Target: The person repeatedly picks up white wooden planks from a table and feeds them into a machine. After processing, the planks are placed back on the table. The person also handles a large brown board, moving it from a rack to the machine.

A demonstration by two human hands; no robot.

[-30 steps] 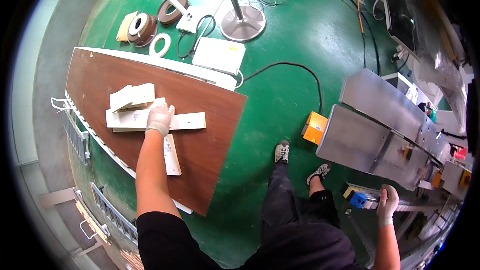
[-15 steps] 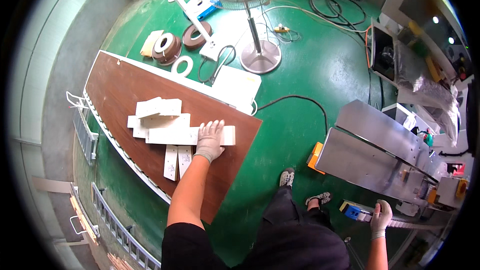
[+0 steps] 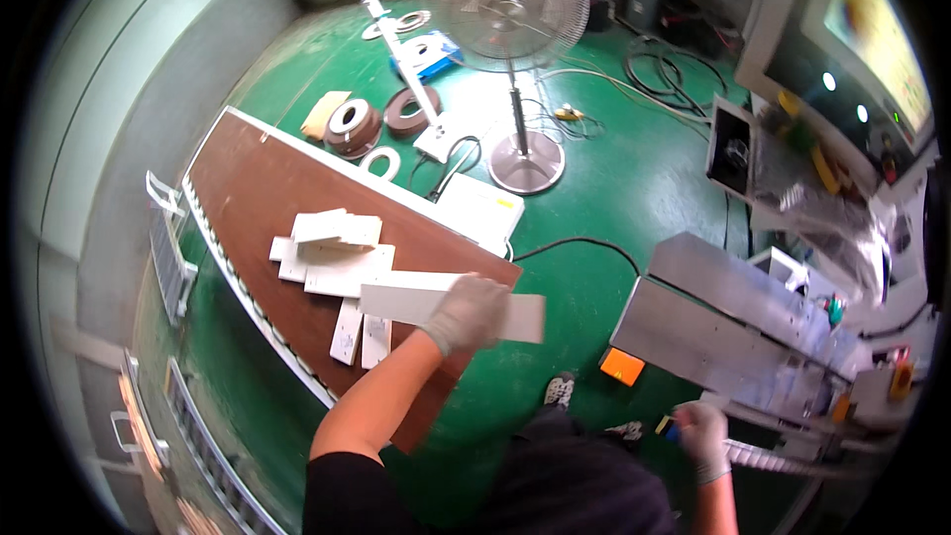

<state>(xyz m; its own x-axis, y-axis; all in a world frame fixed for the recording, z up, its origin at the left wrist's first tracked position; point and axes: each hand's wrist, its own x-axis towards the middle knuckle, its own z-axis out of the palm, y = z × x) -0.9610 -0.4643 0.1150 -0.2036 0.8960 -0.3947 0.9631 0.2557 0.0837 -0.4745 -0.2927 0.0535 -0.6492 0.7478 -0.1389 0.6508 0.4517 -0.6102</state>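
My gloved left hand [image 3: 466, 312] grips a long white flat panel [image 3: 401, 299] and holds it over the right end of the brown board [image 3: 248, 188]; the panel's right end sticks out past the board's edge. More white panels [image 3: 332, 248] lie stacked on the board to the left of it. My gloved right hand [image 3: 701, 433] rests low on the right, at the front of a grey metal machine [image 3: 733, 322], touching a pale ribbed strip [image 3: 768, 456] and a small blue part; what it grips is unclear.
A standing fan [image 3: 505, 10] rises from the green floor beyond the board. Brown tape rolls [image 3: 352, 124] and a white ring lie near the board's far end. Black cables [image 3: 584, 243] cross the floor. An orange box [image 3: 623, 367] sits by the machine. My shoes show below.
My left hand has taken a long white panel off the stack and carried it right, past the board's edge. The view has swung up, bringing the fan in. My right hand stays at the machine.
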